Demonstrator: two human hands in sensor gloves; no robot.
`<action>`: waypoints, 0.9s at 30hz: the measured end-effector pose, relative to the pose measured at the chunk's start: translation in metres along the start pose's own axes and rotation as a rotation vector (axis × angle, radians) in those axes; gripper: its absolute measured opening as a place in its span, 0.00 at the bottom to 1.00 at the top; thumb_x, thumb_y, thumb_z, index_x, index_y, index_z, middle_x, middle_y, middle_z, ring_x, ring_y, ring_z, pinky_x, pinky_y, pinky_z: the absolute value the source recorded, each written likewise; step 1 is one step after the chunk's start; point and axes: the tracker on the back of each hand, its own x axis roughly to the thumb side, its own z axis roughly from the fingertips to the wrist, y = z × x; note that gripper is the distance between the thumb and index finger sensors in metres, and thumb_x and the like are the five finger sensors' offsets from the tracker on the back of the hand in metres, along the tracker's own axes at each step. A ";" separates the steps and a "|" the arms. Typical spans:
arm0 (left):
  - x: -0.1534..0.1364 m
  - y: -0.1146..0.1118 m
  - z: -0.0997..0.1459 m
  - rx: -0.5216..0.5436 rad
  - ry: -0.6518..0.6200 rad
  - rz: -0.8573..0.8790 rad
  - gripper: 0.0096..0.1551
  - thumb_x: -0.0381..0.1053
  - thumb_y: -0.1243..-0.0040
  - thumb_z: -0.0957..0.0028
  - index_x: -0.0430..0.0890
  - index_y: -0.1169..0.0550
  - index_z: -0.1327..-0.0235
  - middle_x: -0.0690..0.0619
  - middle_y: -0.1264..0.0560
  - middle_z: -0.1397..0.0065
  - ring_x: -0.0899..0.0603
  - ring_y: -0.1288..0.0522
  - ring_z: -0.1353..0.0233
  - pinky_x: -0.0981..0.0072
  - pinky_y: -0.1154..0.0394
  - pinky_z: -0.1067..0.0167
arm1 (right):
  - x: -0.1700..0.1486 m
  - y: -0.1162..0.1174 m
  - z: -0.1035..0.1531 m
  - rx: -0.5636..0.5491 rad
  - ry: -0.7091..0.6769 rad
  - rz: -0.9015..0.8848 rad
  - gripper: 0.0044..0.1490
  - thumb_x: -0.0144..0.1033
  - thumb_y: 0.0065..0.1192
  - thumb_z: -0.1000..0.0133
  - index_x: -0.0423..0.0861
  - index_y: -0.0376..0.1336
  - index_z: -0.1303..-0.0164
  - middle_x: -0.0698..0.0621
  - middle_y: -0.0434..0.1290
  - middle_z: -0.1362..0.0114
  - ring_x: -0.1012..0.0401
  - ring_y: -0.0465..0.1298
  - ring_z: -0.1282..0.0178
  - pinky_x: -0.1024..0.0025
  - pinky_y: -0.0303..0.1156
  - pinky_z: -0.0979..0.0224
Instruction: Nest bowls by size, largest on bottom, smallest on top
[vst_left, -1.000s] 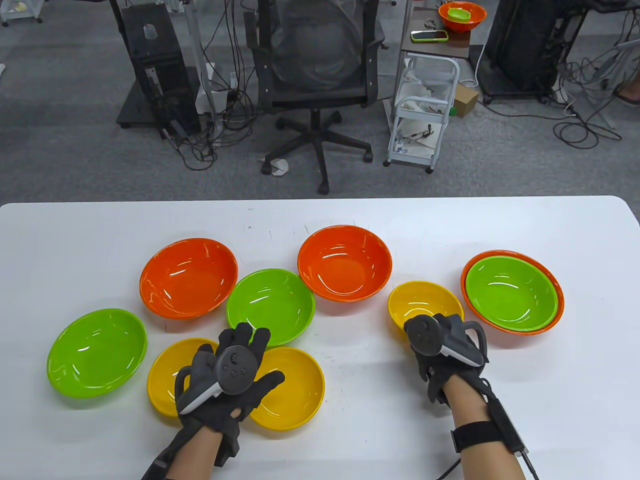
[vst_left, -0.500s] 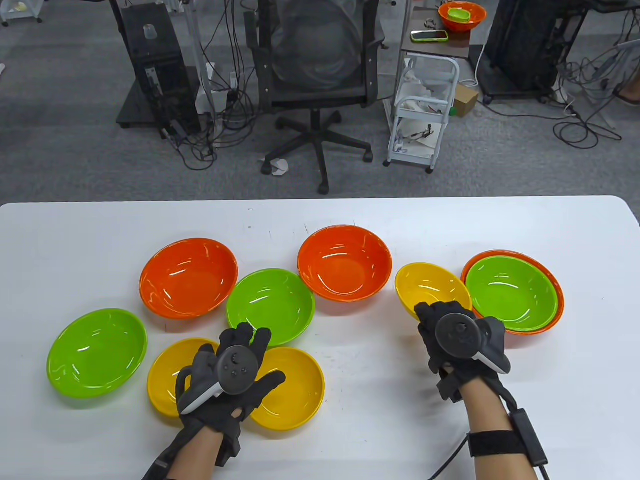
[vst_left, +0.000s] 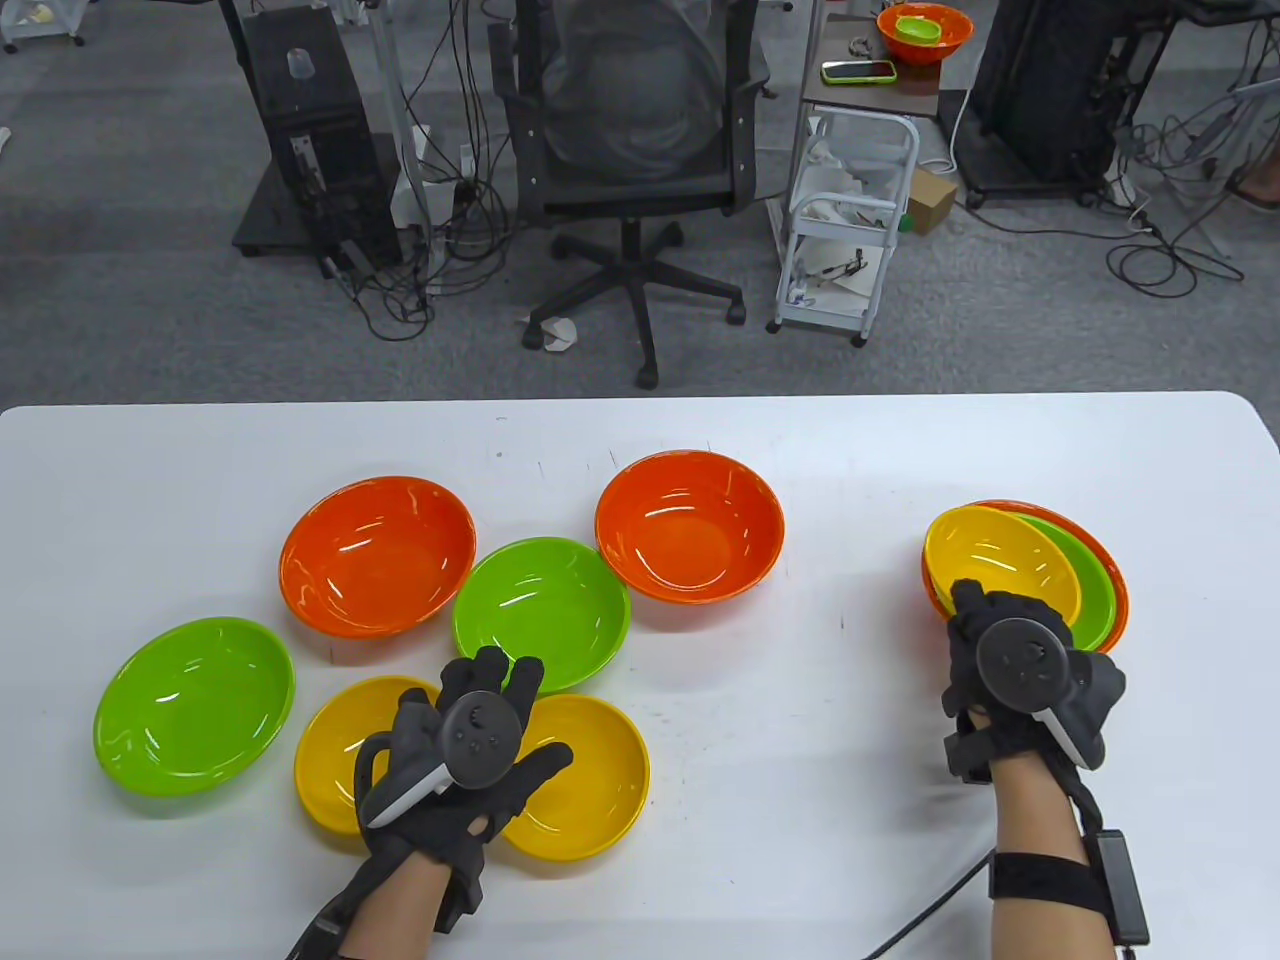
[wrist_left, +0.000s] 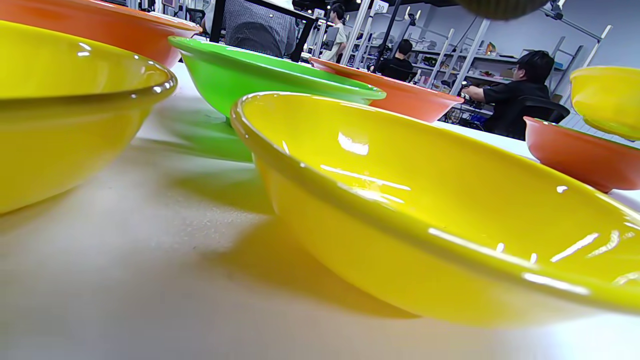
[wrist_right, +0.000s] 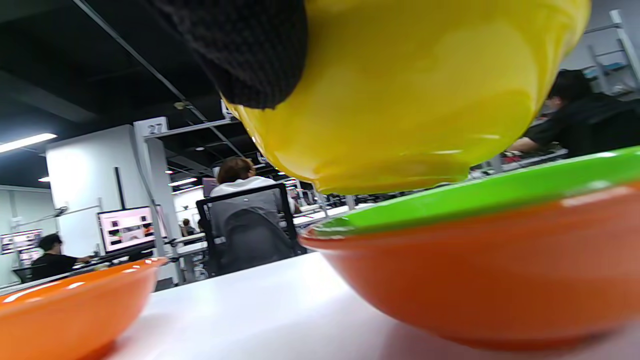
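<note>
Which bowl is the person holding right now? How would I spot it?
Look to the right end of the white table, where a green plastic bowl sits nested in an orange plastic bowl. The small yellow plastic bowl tilts above that pair, gripped by the right hand; it alone is off the table.

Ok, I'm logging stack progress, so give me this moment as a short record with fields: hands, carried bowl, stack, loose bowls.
right hand: grips the carried yellow bowl by its near rim
carried yellow bowl: held tilted above the stack, not yet seated
stack: green bowl nested in orange bowl
left hand: rests between two yellow bowls
loose bowls: two orange, two green, two yellow
</note>
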 end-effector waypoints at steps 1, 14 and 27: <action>0.000 0.000 0.000 -0.002 0.001 -0.001 0.52 0.72 0.54 0.48 0.53 0.54 0.15 0.39 0.59 0.12 0.27 0.57 0.14 0.20 0.58 0.29 | -0.003 0.001 0.000 0.002 0.013 0.004 0.26 0.28 0.68 0.47 0.37 0.72 0.38 0.39 0.77 0.43 0.37 0.71 0.36 0.34 0.60 0.28; 0.006 0.001 0.002 0.000 -0.021 -0.005 0.52 0.73 0.55 0.48 0.53 0.54 0.15 0.40 0.59 0.12 0.27 0.58 0.14 0.20 0.58 0.29 | -0.029 0.016 -0.004 0.049 0.087 0.073 0.26 0.29 0.69 0.48 0.39 0.73 0.39 0.40 0.78 0.42 0.38 0.71 0.35 0.33 0.58 0.26; 0.005 0.001 0.001 0.000 -0.020 0.003 0.52 0.72 0.54 0.48 0.53 0.54 0.15 0.39 0.59 0.12 0.27 0.57 0.14 0.20 0.58 0.29 | -0.028 0.017 -0.004 0.129 0.085 0.063 0.28 0.33 0.64 0.46 0.40 0.71 0.35 0.38 0.77 0.39 0.37 0.70 0.33 0.33 0.54 0.24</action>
